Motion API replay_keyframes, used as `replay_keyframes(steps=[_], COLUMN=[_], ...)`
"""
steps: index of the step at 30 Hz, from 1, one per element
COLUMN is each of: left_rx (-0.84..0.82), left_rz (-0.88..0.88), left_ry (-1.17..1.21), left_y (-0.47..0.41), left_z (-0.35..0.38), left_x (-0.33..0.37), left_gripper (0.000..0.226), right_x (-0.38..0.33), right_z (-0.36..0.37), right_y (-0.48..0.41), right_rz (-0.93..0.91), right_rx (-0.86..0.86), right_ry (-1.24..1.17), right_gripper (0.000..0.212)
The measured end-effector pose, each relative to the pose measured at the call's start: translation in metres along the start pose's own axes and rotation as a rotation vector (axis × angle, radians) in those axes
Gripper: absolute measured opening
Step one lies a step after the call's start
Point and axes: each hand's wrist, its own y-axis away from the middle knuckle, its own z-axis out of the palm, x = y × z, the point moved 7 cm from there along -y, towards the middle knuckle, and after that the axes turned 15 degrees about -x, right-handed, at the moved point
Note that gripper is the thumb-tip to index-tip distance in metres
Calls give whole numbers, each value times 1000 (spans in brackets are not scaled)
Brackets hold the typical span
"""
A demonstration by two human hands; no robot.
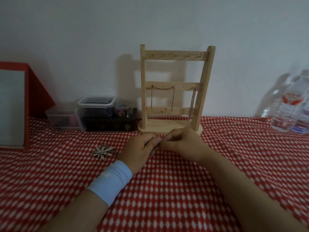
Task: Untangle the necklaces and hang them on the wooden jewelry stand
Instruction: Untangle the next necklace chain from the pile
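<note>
- Two bare hands meet low in the middle of the view, over a red cloth (167,190) with white dots.
- The left hand (140,146) has its fingers curled, and its tips are against those of the right hand (180,141), which is curled the same way.
- Between the meeting fingertips shows a small dark bit of chain (156,148). Both hands pinch it, but it is too dim and small to make out further.
- A pale blue wristband (112,180) wraps the left forearm just behind the wrist.
- Just left of the left hand, a silver leaf-shaped pendant (102,152) lies flat on the cloth. A thin strand runs from it toward that hand and passes out of sight behind it.
- Straight beyond the hands, a wooden stand (175,55) is upright by a white wall. Its oval base is just behind the knuckles.
- A looped necklace (162,88) is draped between two hooks on the stand's middle bar, with both ends hanging down.
- A second necklace (193,101) hangs from a hook further right on that bar, above the right hand.
- Beyond and left of the left hand sit stacked plastic boxes (96,102).
- Far left is a red case (38,91). Far right of the right hand is a clear bottle (291,106).
</note>
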Motion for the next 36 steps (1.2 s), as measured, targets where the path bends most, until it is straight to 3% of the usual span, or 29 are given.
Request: replay_keyframes(steps=[10,18,26,28,32,36], left_rx=[-79,-3,8,6,-117,-196], left_rz=[-36,-28,-110,-135,-171,-203], left_ry=[65,97,118,6,-527,-483], left_y=[-1,1,-1,-2,-2,-4], left_z=[4,-3,-2,-5,-2,5], left_x=[-3,-1,-7,-5,12,8], left_gripper=[21,20,10,9,16,23], right_x=[0,3,-2,-2,-5,-15], right_z=[-2,0,3,5,8,7], right_y=[4,4,3,1,-1,-1], right_rz=[43,84,49,53,45,-2], right_rx=[22,-21,-34,-41,-37,41], right_ry=[-10,-144,31,112,386,501], right_gripper=[18,19,21,20,14,2])
